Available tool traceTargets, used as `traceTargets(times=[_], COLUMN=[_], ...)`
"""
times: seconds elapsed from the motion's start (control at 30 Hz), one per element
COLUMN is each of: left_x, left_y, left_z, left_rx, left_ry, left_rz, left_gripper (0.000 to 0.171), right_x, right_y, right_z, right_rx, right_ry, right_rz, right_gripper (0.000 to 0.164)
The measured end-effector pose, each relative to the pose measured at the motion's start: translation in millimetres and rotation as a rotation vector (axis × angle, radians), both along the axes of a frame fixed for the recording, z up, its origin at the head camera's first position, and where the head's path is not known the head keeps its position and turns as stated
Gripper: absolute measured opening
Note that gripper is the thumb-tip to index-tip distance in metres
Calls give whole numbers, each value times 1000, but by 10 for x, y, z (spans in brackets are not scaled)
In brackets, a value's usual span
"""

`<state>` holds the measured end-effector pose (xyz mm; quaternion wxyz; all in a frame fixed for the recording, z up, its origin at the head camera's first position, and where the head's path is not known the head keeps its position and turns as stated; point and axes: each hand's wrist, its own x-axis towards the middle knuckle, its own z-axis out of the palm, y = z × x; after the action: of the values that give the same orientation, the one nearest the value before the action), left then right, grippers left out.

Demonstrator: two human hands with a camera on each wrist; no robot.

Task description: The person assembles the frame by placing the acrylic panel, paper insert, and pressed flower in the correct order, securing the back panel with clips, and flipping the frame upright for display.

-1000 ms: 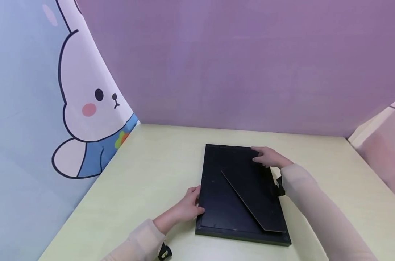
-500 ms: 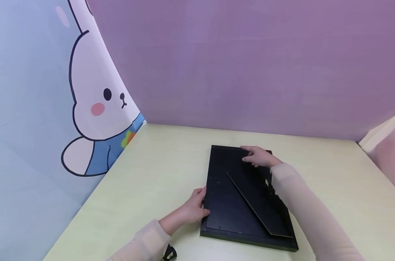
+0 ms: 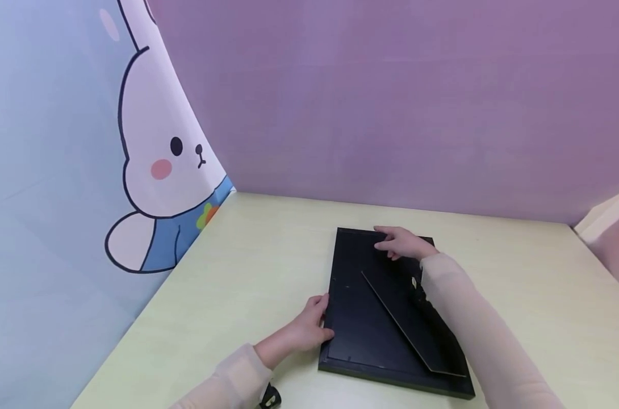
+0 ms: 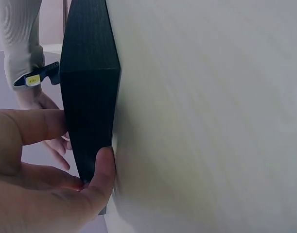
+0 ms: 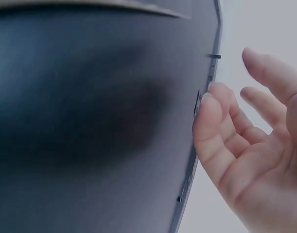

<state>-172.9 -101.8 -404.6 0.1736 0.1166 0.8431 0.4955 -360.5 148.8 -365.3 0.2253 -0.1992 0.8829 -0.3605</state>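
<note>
A black picture frame (image 3: 358, 346) lies face down, its backing up. A hinged stand flap (image 3: 427, 341) slants across the backing, its free edge slightly raised. My left hand (image 3: 305, 329) grips the near part of the frame's left side. In the left wrist view its thumb and finger pinch across the frame's thickness. My right hand (image 3: 401, 244) is over the far end with fingers spread. In the right wrist view some fingertips touch the backing's edge beside a small metal tab (image 5: 197, 103). Another dark tab (image 5: 215, 57) sticks out along that edge.
The frame rests on a pale yellow table (image 3: 248, 255). A purple wall (image 3: 391, 102) closes the far side, and a blue wall with a cartoon rabbit (image 3: 156, 125) stands left. A black wrist strap with a yellow label (image 4: 34, 80) is on the right sleeve.
My right hand has shifted left along the frame's far edge, from the far right corner toward the middle. My left hand keeps its grip. The head view has turned slightly left.
</note>
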Motion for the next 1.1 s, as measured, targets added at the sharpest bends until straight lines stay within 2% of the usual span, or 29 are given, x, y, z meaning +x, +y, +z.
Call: traceTargets(times=[0.33,0.5,0.83,1.1], left_x=[-2,5,-4,-11], left_y=[14,28,36,20], left_z=[-15,-15,-14,-19], left_rx=[-3,-5,-9,-16], left_ry=[-6,-3,0,-15], left_rz=[5,5,2,13], left_gripper=[73,73,73,73], right_x=[-44,-59,-108,-163], right_y=[-79,-123,-226,-297], right_z=[-66,-83,-45,-58], right_rx=[-34,2,104,152], right_ry=[-59,-93,-92,-105], right_rz=[4,7,69,59], right_gripper=[62,61,65,61])
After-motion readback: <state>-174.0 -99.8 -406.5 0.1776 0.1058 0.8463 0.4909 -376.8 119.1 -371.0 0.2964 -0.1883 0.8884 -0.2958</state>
